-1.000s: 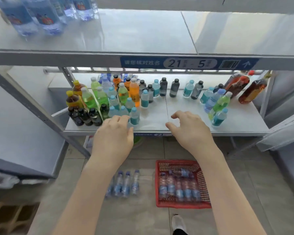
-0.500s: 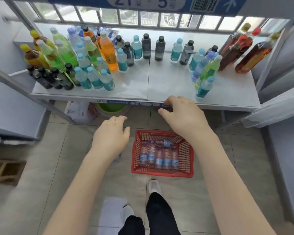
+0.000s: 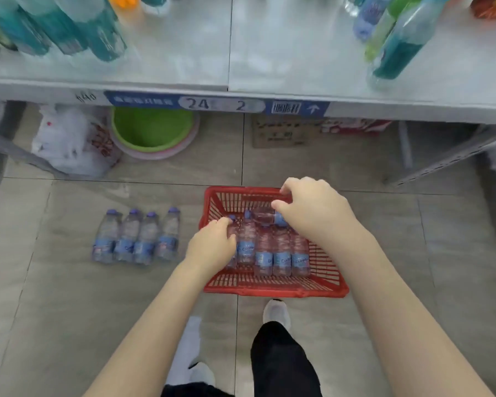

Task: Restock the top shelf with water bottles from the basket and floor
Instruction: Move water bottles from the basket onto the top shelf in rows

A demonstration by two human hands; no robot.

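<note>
small clear plastic water bottles (image 3: 281, 253) lie in the red plastic mesh basket (image 3: 321, 282), more beside it on the floor (image 3: 69, 296). left hand (image 3: 212, 245) curls round one; whether the right hand (image 3: 312, 213) grips, i cannot tell. probably light, slick: grasp mid-body.

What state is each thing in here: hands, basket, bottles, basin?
left hand, fingers curled over the leftmost basket bottle; grip unclear.
right hand, curled above the crosswise bottle; grip unclear.
red basket, on the floor, holding bottles.
crosswise bottle, lying atop the row, capped.
floor bottles, four lying side by side, capped.
green basin, upright under the shelf.
</note>
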